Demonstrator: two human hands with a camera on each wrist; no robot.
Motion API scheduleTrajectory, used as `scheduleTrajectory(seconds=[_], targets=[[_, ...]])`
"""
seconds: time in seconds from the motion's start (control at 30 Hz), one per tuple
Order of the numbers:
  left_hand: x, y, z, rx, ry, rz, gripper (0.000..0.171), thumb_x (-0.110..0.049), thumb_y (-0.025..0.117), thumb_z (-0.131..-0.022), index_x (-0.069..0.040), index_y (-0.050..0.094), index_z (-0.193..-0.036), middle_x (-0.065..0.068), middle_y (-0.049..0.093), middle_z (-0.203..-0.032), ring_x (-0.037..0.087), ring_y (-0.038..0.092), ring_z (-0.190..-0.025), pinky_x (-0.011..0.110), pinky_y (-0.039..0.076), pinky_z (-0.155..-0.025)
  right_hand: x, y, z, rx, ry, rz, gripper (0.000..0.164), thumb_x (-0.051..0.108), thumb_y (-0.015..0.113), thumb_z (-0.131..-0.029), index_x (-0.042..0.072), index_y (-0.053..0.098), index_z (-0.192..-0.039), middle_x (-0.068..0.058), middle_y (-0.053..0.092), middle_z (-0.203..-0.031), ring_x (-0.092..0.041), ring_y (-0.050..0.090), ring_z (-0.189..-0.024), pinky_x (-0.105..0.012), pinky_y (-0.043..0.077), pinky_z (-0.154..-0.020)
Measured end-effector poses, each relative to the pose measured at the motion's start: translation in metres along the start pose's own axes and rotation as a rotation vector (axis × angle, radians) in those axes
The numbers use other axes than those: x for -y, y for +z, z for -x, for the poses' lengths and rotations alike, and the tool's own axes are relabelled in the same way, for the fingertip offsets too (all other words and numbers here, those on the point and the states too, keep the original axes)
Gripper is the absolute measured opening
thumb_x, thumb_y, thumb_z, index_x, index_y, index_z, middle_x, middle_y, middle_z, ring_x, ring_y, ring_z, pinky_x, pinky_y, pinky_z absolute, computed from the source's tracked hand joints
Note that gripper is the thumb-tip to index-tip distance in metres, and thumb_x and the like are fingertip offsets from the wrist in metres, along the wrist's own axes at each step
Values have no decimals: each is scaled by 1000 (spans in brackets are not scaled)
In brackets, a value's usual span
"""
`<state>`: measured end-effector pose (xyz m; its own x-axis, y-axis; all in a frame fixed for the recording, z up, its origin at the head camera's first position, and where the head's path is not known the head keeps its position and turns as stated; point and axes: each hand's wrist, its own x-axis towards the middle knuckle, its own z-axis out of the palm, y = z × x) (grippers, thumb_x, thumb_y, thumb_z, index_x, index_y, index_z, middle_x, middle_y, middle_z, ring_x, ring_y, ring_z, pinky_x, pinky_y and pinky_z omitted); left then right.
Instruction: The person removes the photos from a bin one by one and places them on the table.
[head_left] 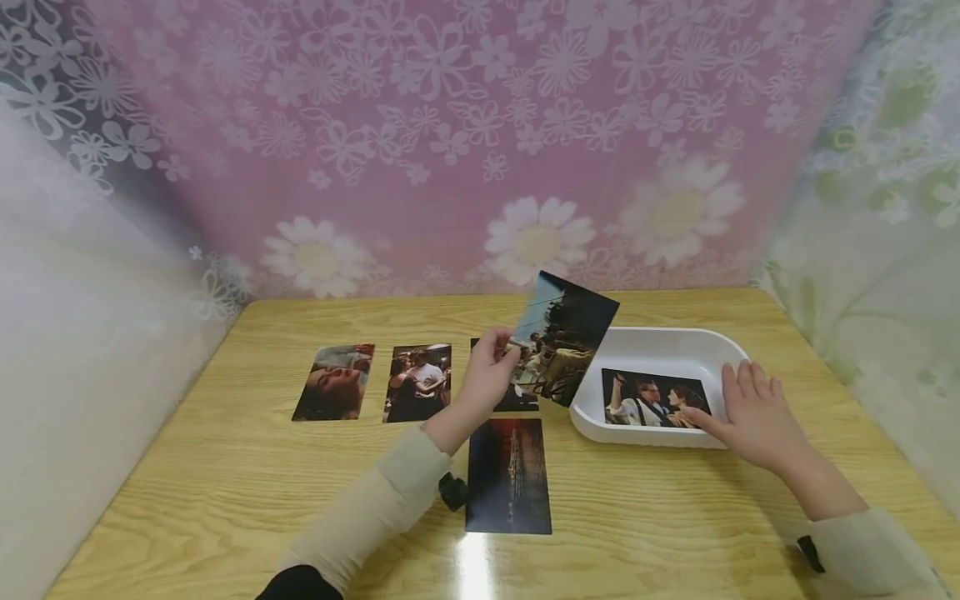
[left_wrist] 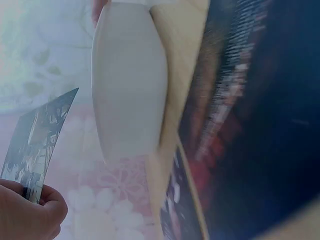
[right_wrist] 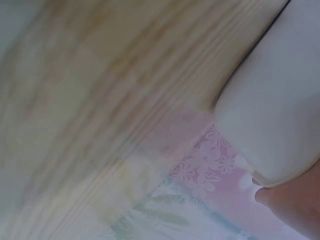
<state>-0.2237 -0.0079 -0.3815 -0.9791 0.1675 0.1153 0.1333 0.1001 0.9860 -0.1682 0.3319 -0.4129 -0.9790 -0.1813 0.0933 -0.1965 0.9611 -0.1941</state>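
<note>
My left hand (head_left: pixel 480 383) pinches a photo print (head_left: pixel 566 337) by its edge, tilted above the left end of a white tray (head_left: pixel 667 335). That print shows a crowded scene under a blue sky. Inside the tray lies another photo (head_left: pixel 645 402), of two people facing each other. Along the tray's right end rests my right hand (head_left: pixel 765 425), fingers extended at the rim and thumb reaching over the photo inside. The left wrist view shows the held print (left_wrist: pixel 40 142) in thumb and fingers. In the right wrist view, fingertips of the right hand (right_wrist: pixel 295 202) meet the tray's edge.
A row of photos lies on the wooden table: a reclining face (head_left: pixel 337 383), a dancing couple (head_left: pixel 418 383) and a third (head_left: pixel 517 402) partly hidden by the left hand. Below that one is a dark ship photo (head_left: pixel 510 479). Floral cloth (head_left: pixel 420 183) stands around the table.
</note>
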Motion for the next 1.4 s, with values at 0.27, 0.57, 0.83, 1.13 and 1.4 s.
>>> scheduleTrajectory(seconds=[0.27, 0.57, 0.83, 1.13, 1.4], targets=[[20, -69, 56, -29, -139, 50, 13, 4, 47, -88, 5, 42, -100, 5, 40, -82, 13, 39, -65, 25, 31, -51, 0, 1, 0, 12, 1, 7, 96, 55, 45, -85, -23, 11, -129, -45, 5, -130, -52, -6, -122, -60, -7, -95], [36, -124, 113, -71, -364, 12, 13, 4, 49, -85, 3, 42, -95, 6, 42, -81, 10, 29, -49, 23, 26, -44, -4, 0, -1, -13, -8, 28, 94, 54, 46, -85, -23, 13, -129, -45, 7, -129, -53, -3, -121, -61, -3, -95], [39, -147, 137, 21, -431, -85, 15, 4, 54, -81, 5, 43, -90, 5, 42, -77, 11, 37, -56, 24, 33, -47, -3, 0, -2, -17, -15, 25, 94, 54, 46, -85, -22, 13, -129, -45, 7, -129, -53, -3, -121, -61, -4, -95], [46, -155, 142, 155, -302, -571, 18, -2, 67, -74, 0, 49, -74, 3, 47, -65, 14, 45, -58, 25, 40, -47, 0, -2, -1, 0, -8, 15, 94, 54, 44, -86, -23, 12, -129, -45, 5, -130, -51, -7, -122, -59, -7, -95], [44, -155, 138, 173, -327, -832, 21, -5, 73, -68, -4, 53, -65, 1, 50, -60, 12, 46, -55, 26, 40, -49, 0, -1, 0, 12, -4, 11, 94, 54, 43, -86, -23, 11, -129, -45, 4, -130, -52, -7, -122, -60, -6, -95]])
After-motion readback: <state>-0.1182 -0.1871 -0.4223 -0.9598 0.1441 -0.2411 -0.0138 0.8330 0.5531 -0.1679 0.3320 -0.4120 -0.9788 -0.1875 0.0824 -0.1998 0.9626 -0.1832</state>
